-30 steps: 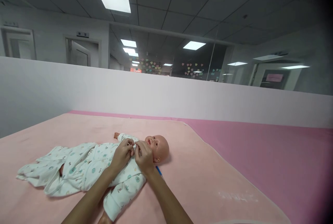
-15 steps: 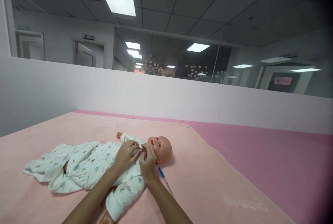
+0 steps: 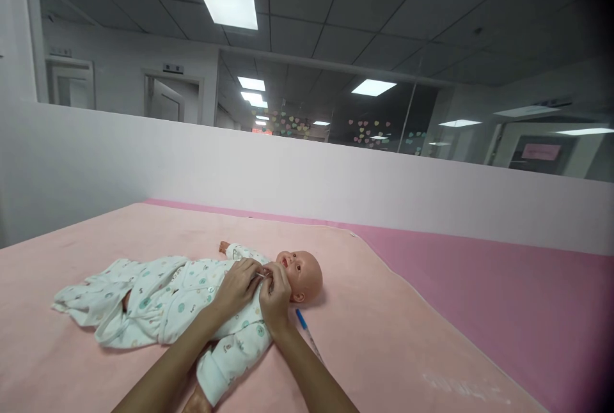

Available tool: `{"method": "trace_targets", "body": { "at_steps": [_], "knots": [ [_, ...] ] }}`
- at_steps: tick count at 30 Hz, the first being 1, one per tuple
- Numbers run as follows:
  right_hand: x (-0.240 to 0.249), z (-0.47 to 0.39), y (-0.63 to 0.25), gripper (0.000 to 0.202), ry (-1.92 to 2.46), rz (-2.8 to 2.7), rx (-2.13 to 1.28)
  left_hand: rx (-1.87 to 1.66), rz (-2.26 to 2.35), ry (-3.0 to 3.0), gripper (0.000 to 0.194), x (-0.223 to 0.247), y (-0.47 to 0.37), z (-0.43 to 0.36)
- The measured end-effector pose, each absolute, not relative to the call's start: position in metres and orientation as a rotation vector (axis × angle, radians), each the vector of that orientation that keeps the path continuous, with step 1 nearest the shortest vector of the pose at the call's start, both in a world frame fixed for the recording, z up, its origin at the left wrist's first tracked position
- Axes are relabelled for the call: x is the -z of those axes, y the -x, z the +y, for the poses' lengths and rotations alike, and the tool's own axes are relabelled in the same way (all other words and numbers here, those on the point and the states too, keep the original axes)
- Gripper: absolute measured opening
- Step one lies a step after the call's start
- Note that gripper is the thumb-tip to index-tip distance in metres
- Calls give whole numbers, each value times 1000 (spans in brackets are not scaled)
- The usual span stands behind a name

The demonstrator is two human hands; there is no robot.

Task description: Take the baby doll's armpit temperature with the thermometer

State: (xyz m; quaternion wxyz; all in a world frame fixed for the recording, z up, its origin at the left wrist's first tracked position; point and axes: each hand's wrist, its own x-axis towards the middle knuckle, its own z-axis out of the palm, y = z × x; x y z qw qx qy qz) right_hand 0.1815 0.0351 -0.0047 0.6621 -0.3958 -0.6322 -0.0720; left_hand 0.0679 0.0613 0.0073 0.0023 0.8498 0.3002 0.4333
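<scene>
A baby doll lies on its back on the peach blanket, head to the right, dressed in a white outfit with green prints. Over the doll's upper chest, just below its chin, my left hand and my right hand meet with fingers bent and pinched. Something small and thin, pale in colour, shows between the fingertips; it is too small to name. Beside the doll's head, right of my right wrist, lies a thin stick with a blue end.
The peach blanket covers most of a pink padded surface. A white low wall runs behind it, with glass above. Faint whitish marks show on the blanket at the lower right.
The view has shifted slightly, so the scene sits a little further right. My fingertips have moved slightly, and the thin pale thing between them shows more clearly.
</scene>
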Motion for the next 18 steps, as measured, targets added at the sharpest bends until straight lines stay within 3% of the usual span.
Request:
{"method": "trace_targets", "body": {
  "at_steps": [5,12,18],
  "knots": [
    [4,36,-180,29,940,-1527,101,-1400,1011,-2669,10,-6,-66,62],
    [4,37,-180,40,938,-1571,55,-1424,1071,-2602,20,-6,-64,62],
    [5,38,-182,39,936,-1621,37,-1312,1025,-2429,25,-11,-61,64]
  ]
}}
